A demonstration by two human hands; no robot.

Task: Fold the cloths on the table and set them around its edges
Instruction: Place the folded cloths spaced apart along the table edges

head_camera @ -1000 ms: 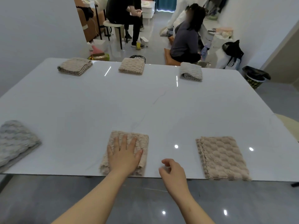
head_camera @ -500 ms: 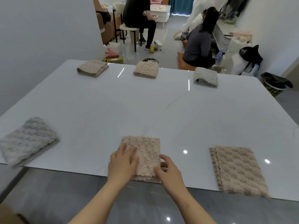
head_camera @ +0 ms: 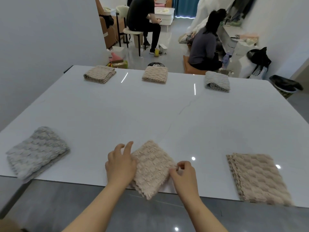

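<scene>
A folded beige cloth (head_camera: pixel 152 166) lies turned at an angle at the middle of the near edge of the white table (head_camera: pixel 150 114), one corner hanging over the edge. My left hand (head_camera: pixel 121 163) rests on its left side with fingers loosely extended. My right hand (head_camera: pixel 183 173) pinches the cloth's right corner with curled fingers. Folded cloths lie around the edges: a grey cloth (head_camera: pixel 37 151) near left, a beige cloth (head_camera: pixel 257 178) near right, and along the far edge a beige cloth (head_camera: pixel 100 74), another beige cloth (head_camera: pixel 155 74) and a grey cloth (head_camera: pixel 217 82).
Beyond the far edge one person (head_camera: pixel 142 19) sits on a stool and another person (head_camera: pixel 205 46) sits on the floor. A black bin (head_camera: pixel 286 86) stands past the far right corner. A grey wall runs along the left.
My right hand moved from the table edge onto the middle cloth's right corner. My left hand slid to its left side, and the cloth turned from square to angled.
</scene>
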